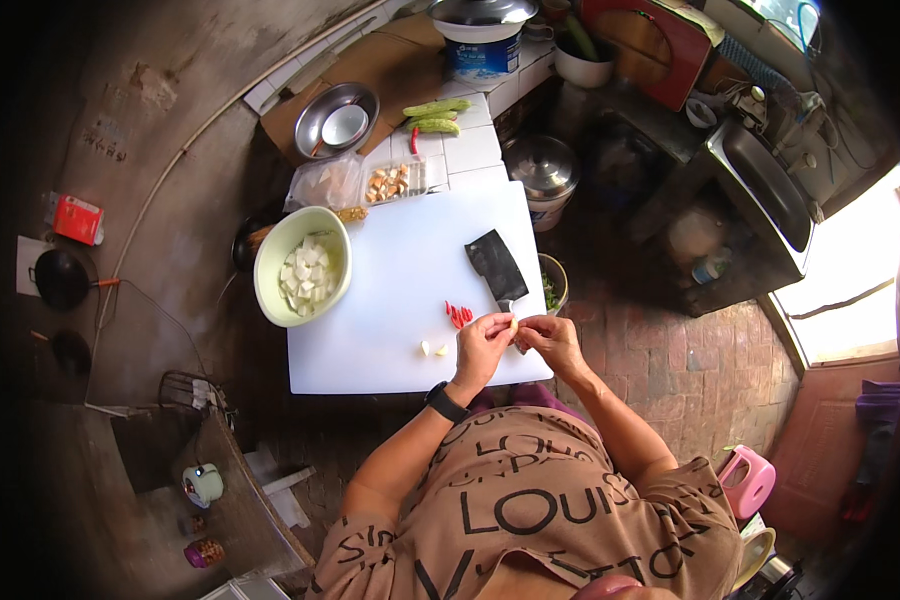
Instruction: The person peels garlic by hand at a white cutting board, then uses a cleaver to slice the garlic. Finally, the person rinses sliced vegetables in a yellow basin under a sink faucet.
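My left hand point(484, 345), with a dark band at its wrist, pinches a garlic clove point(513, 327) between fingertips. My right hand point(553, 341) meets it there, its fingers bent at the clove; whether they grip it too is hard to tell. Both are over the near right part of a white cutting board point(390, 262). A dark-bladed cleaver point(497, 264) lies just beyond them, its handle partly hidden by my hands. Cut red chili pieces point(458, 314) and two pale garlic cloves point(424, 348) rest on the board to the left. White cubes fill part of a green basin point(265, 281) at the board's left edge.
Behind the board are a clear plastic container point(418, 180) of brown-and-white pieces, green gourds point(435, 118), a red chili point(414, 140) and a metal bowl point(305, 112) holding a white one. A lidded pot point(544, 169) and a bin point(559, 281) stand right of the board.
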A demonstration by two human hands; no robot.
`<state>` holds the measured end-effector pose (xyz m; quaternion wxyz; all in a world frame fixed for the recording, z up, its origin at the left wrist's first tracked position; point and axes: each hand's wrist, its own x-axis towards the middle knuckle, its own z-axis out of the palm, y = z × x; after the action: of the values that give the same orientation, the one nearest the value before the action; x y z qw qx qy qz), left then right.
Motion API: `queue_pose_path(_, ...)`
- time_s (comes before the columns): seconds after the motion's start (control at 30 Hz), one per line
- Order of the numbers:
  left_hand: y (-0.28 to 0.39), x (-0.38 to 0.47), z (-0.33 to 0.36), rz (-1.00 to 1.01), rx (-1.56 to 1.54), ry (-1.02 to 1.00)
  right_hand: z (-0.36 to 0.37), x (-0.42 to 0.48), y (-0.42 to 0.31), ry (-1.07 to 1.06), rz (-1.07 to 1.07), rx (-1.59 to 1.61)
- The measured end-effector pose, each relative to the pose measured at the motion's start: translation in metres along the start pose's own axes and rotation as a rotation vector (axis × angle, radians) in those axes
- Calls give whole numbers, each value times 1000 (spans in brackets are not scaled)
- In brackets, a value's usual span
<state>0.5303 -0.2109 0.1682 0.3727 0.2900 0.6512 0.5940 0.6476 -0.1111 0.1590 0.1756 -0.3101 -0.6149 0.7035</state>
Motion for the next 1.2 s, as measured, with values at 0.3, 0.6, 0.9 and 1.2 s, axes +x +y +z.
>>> queue_pose_path(0.3,-8,-1,3,-196,-316,-30,-8,-3,2,-30,6,-94)
queue_pose_path(0.6,-17,-3,10,-181,-181,7,-9,-5,10,-20,46,-95)
queue_pose_path(0.9,-13,-1,-6,-318,-248,-58,-14,1,11,-172,96,-35)
queue_pose_path(1.2,-26,-1,-27,-541,-680,-99,-42,24,42,80,76,91)
